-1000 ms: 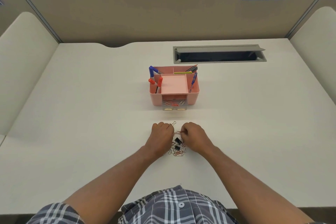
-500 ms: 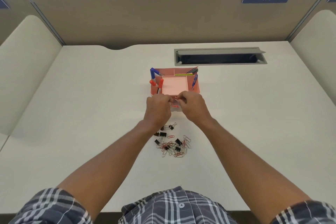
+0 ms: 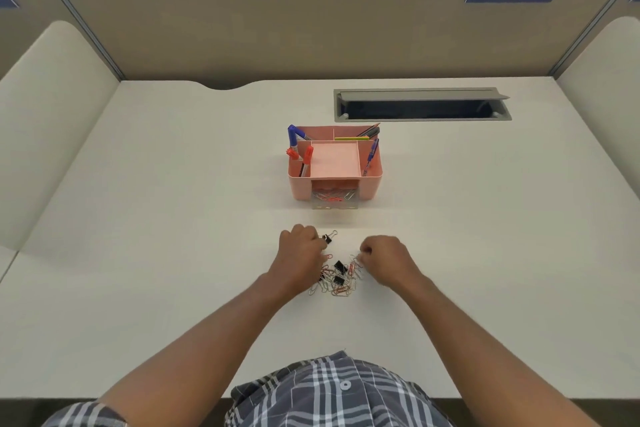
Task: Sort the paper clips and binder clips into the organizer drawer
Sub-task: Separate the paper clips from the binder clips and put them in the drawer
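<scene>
Across the cream desk (image 3: 138, 253), your left hand (image 3: 299, 253) and right hand (image 3: 386, 258) flanked the clip pile (image 3: 337, 277) at lower centre, fingers curled but their grip hidden, while the organizer drawer (image 3: 334, 199) sat open straight above, equally near both hands.

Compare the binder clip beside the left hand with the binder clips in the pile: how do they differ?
The lone binder clip lies apart, beyond the pile, touching the left hand; the pile's binder clips lie among paper clips. Its wire handles show plainly; theirs hardly do. All are black.
</scene>
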Motion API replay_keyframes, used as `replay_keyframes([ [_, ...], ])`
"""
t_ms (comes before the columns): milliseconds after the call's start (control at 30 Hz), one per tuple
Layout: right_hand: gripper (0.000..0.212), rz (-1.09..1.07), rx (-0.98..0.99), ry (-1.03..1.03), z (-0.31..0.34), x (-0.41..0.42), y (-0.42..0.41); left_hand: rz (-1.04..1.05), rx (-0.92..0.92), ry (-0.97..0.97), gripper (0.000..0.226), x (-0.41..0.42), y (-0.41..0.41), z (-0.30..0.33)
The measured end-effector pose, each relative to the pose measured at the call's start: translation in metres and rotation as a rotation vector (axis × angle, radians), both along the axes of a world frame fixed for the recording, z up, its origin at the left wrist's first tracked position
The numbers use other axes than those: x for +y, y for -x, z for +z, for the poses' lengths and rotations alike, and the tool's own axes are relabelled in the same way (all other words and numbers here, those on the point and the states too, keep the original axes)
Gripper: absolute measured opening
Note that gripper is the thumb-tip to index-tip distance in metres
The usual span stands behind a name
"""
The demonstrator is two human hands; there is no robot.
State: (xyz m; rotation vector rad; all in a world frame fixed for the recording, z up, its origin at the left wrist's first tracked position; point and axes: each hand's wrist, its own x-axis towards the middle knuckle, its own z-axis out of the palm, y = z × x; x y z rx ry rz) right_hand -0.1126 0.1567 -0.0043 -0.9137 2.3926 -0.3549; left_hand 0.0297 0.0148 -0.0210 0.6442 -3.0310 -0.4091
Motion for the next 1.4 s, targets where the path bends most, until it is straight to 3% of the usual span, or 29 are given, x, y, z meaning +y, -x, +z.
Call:
replay_keyframes([
  [167,0.030,0.040,0.056,-0.029,-0.021,0.000,-0.023,-0.028,-0.120,0.063,0.015,0.006,0.003,-0.002],
  [333,0.010,0.056,0.082,0.065,-0.023,-0.008,-0.026,0.003,-0.144,0.103,0.013,0.010,0.006,-0.003],
  [767,0.020,0.020,0.096,0.155,-0.020,-0.016,-0.012,0.084,-0.060,0.119,0.005,0.010,0.004,-0.009],
  [933,0.029,0.043,0.106,0.157,-0.027,-0.016,-0.021,0.088,-0.019,0.130,0.012,0.010,-0.002,-0.014],
  [1133,0.018,0.064,0.154,0.096,-0.024,-0.027,-0.024,0.083,-0.100,0.119,0.006,0.013,0.006,-0.011],
  [1400,0.013,0.053,0.028,0.147,-0.021,-0.026,-0.014,0.031,-0.066,0.200,0.011,0.015,0.002,-0.008],
])
